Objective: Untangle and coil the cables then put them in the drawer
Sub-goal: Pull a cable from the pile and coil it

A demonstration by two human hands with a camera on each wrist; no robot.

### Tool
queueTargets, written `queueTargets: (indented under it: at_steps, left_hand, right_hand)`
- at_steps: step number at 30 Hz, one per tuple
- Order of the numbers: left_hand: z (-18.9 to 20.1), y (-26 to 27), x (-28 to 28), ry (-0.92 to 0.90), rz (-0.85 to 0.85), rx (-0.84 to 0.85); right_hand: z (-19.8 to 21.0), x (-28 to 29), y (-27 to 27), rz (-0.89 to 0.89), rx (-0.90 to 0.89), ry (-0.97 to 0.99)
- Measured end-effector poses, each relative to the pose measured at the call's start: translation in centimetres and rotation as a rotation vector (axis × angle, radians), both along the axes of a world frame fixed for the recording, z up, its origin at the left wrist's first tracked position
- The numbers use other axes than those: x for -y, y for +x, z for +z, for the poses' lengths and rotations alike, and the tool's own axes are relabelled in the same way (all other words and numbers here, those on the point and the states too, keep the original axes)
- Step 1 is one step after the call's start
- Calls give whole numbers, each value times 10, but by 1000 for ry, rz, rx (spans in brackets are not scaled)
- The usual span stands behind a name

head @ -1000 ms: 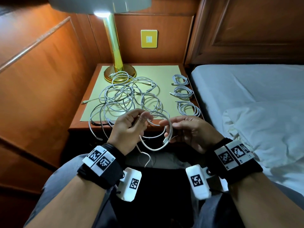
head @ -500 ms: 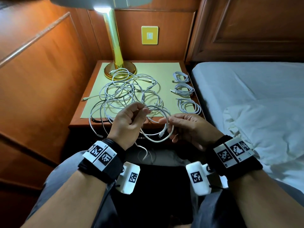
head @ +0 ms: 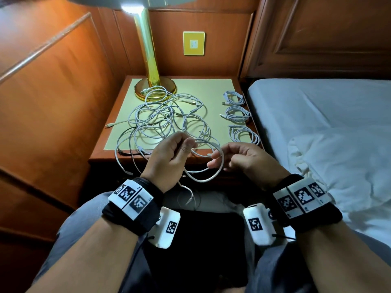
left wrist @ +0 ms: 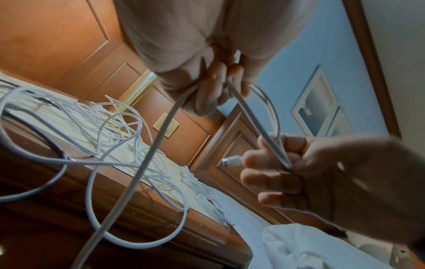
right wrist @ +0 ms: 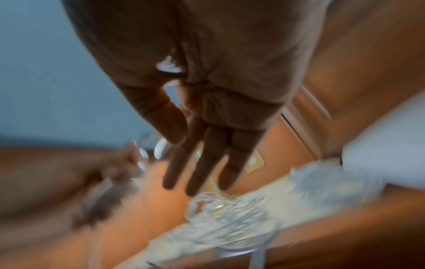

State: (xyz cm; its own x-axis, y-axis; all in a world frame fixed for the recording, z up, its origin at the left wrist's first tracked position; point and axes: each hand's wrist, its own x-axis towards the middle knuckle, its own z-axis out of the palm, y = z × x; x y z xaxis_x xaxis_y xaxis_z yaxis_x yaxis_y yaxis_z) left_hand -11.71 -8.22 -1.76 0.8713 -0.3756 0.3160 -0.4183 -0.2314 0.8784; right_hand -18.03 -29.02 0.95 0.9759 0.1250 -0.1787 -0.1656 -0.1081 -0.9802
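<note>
My left hand (head: 171,153) pinches the top of a white cable loop (head: 203,179) in the air before the nightstand (head: 101,159); its fingers (left wrist: 214,87) curl round the strands. My right hand (head: 239,157) holds the loop's right side (left wrist: 273,151) between thumb and fingers, with the plug (left wrist: 232,161) poking out beside them. A tail (head: 188,195) hangs toward my lap. A tangle of white cables (head: 169,119) lies on the nightstand mat. Three coiled cables (head: 238,114) lie in a row along its right edge. The drawer is hidden.
A brass lamp (head: 155,87) stands at the back of the nightstand, touching the tangle. A bed with white sheets (head: 328,134) is close on the right. Wood panelling (head: 53,102) closes the left side. Some tangle strands (head: 124,163) hang over the nightstand's front edge.
The plug end has come up from the bottom of the loop to my right fingertips. Both hands have stayed in front of the nightstand edge.
</note>
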Motion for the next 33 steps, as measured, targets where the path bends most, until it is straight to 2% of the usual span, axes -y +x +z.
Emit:
queueTargets:
  at_steps: [3,5,11,13,15,17,20,22,27,30,33]
  left_hand:
    - [0,3,-3,40,-8,-80]
    - [-2,4,-6,91,-3,-117]
    - [0,9,-10,213,57,-52]
    - [1,10,-8,223,71,-44]
    - [-1,10,-6,221,81,-32]
    - [-3,9,-4,175,57,-34]
    - [-2,2,0,78,5,-43]
    - [-1,-1,3,49,11,-34]
    - [-1,-2,5,15,57,16]
    - [-1,-3,8,-5,46,5]
    - [1,-2,7,-7,5,-48]
  right_hand:
    - [-6,5,-3,2,211,-446]
    - [-5,10,-3,-35,274,-589]
    - [2,30,2,-236,294,-797]
    - [3,33,1,-240,263,-837]
    - [0,31,0,-172,192,-847]
    - [-6,23,1,-88,96,-725]
    - [-12,12,5,-45,17,-330]
    - [-12,4,5,-30,-18,-135]
    - [-6,-7,-1,-44,-85,210]
    - [-2,-11,-3,-56,-91,328]
    - [3,-8,-1,-146,-80,465]
